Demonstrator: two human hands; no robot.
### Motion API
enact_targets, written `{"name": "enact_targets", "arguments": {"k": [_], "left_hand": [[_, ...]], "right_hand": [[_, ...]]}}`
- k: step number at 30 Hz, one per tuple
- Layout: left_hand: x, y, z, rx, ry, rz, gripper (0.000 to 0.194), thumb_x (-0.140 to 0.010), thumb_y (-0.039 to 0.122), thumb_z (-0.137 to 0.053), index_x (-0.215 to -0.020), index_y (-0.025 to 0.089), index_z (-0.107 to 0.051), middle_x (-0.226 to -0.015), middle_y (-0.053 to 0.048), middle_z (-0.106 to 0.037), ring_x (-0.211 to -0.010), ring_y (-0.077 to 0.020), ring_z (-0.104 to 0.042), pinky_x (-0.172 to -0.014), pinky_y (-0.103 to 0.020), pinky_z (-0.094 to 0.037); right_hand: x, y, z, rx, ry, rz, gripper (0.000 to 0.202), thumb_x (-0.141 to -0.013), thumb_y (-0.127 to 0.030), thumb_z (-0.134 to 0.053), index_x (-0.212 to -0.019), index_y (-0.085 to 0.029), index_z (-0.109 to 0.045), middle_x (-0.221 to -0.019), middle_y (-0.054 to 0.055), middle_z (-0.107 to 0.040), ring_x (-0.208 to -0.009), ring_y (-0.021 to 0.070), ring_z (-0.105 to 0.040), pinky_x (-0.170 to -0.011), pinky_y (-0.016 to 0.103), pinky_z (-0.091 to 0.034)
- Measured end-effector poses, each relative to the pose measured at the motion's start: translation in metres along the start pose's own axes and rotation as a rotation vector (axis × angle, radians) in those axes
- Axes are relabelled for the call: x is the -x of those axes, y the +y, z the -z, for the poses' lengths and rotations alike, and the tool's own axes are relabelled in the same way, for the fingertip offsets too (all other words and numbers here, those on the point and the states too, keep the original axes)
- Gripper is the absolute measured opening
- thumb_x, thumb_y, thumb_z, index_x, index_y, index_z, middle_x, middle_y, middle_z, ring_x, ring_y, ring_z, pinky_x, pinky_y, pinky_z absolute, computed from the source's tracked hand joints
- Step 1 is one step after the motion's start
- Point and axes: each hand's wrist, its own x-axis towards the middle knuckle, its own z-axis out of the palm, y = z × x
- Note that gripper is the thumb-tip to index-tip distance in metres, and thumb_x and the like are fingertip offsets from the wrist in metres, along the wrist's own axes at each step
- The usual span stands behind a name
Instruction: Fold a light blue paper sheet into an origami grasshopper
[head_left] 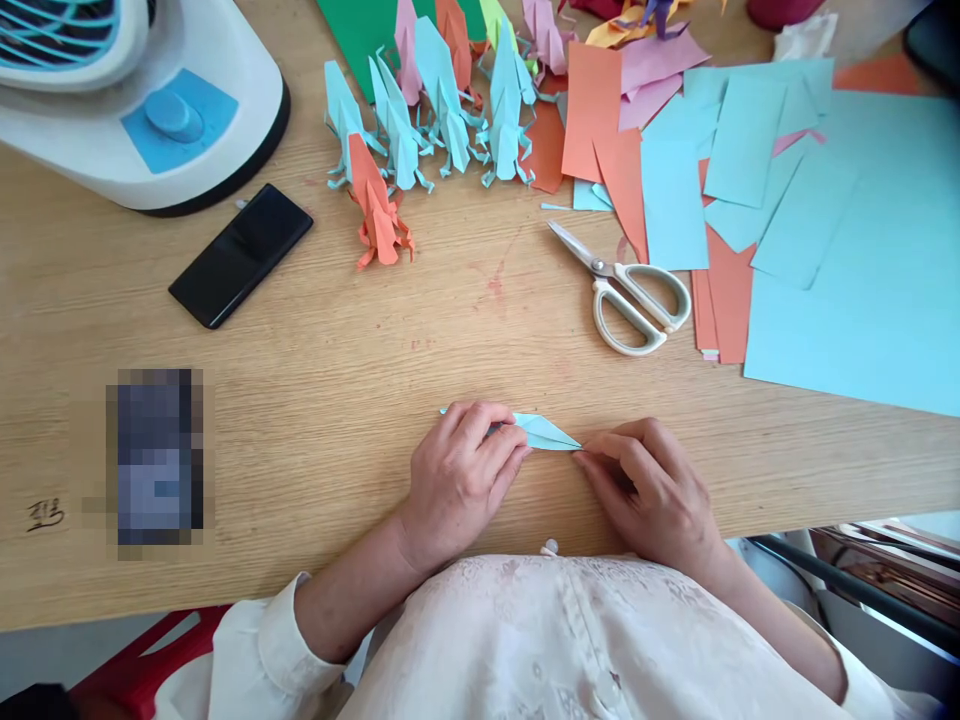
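Between my hands, just above the table's near edge, lies a narrow folded piece of light blue paper point(546, 432) that tapers to a point at the right. My left hand point(469, 470) is closed over its left part, which the fingers partly hide. With thumb and fingertips, my right hand point(651, 485) pinches the pointed right tip. Farther up sit white-handled scissors point(600, 268), blades toward the upper left. Several folded light blue paper figures point(448, 100) with thin curled legs stand at the back, and an orange paper figure point(380, 215) is in front of them.
A white fan base point(202, 60) with a blue knob fills the upper left, a black phone point(241, 257) beside it. Below that is a blurred-out dark object point(154, 455). Cut orange strips point(592, 110) and large light blue sheets point(877, 270) cover the right side.
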Motion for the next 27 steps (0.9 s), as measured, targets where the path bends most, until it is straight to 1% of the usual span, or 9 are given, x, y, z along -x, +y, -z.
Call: {"name": "enact_targets", "arguments": {"k": [6,11,16,19,22,27], "left_hand": [[0.001,-0.001,0.000,0.008,0.000,-0.002,0.007,-0.092,0.020,-0.062,-0.088,0.022,-0.067,-0.101,-0.003,-0.067,-0.091,-0.0183,-0.059,-0.080,-0.032,-0.049],[0.001,0.000,0.000,0.022,0.003,0.003,0.006,-0.091,0.019,-0.062,-0.088,0.021,-0.067,-0.101,-0.003,-0.067,-0.091,-0.0185,-0.059,-0.081,-0.032,-0.048],[0.000,0.001,-0.001,0.033,0.027,0.005,0.004,-0.089,0.018,-0.064,-0.087,0.020,-0.067,-0.099,-0.005,-0.066,-0.089,-0.0189,-0.059,-0.081,-0.033,-0.049],[-0.001,0.001,-0.001,0.041,0.026,0.001,0.003,-0.088,0.017,-0.065,-0.088,0.020,-0.067,-0.099,-0.005,-0.065,-0.090,-0.0192,-0.059,-0.082,-0.033,-0.049],[-0.002,0.003,-0.001,0.049,0.026,0.010,0.004,-0.087,0.016,-0.065,-0.088,0.019,-0.066,-0.099,-0.005,-0.065,-0.090,-0.0193,-0.058,-0.082,-0.034,-0.049],[-0.005,0.007,-0.003,0.064,0.053,0.053,0.006,-0.085,0.013,-0.064,-0.081,0.018,-0.064,-0.096,-0.006,-0.062,-0.087,-0.0195,-0.055,-0.079,-0.034,-0.048]], "right_hand": [[-0.005,0.001,0.001,0.024,-0.036,0.071,0.007,-0.092,-0.013,-0.061,-0.092,-0.020,-0.061,-0.081,0.005,-0.061,-0.072,0.0180,-0.056,-0.066,0.034,-0.042],[-0.007,0.001,0.000,0.037,-0.045,0.086,0.007,-0.093,-0.012,-0.059,-0.091,-0.018,-0.061,-0.081,0.006,-0.062,-0.071,0.0175,-0.056,-0.065,0.033,-0.041],[-0.008,0.000,-0.003,0.038,-0.035,0.046,0.004,-0.092,-0.015,-0.062,-0.089,-0.017,-0.062,-0.080,0.005,-0.061,-0.071,0.0176,-0.056,-0.065,0.033,-0.041],[-0.010,-0.001,-0.002,0.033,-0.043,0.012,0.007,-0.092,-0.021,-0.063,-0.087,-0.018,-0.062,-0.079,0.005,-0.059,-0.070,0.0177,-0.054,-0.065,0.033,-0.040],[-0.012,-0.003,-0.002,0.024,-0.050,-0.023,0.009,-0.093,-0.023,-0.062,-0.085,-0.018,-0.062,-0.077,0.004,-0.057,-0.068,0.0172,-0.052,-0.064,0.033,-0.038],[-0.015,-0.007,-0.004,0.026,-0.058,-0.076,0.012,-0.093,-0.023,-0.060,-0.081,-0.019,-0.059,-0.076,0.002,-0.055,-0.068,0.0171,-0.051,-0.065,0.034,-0.037]]}}
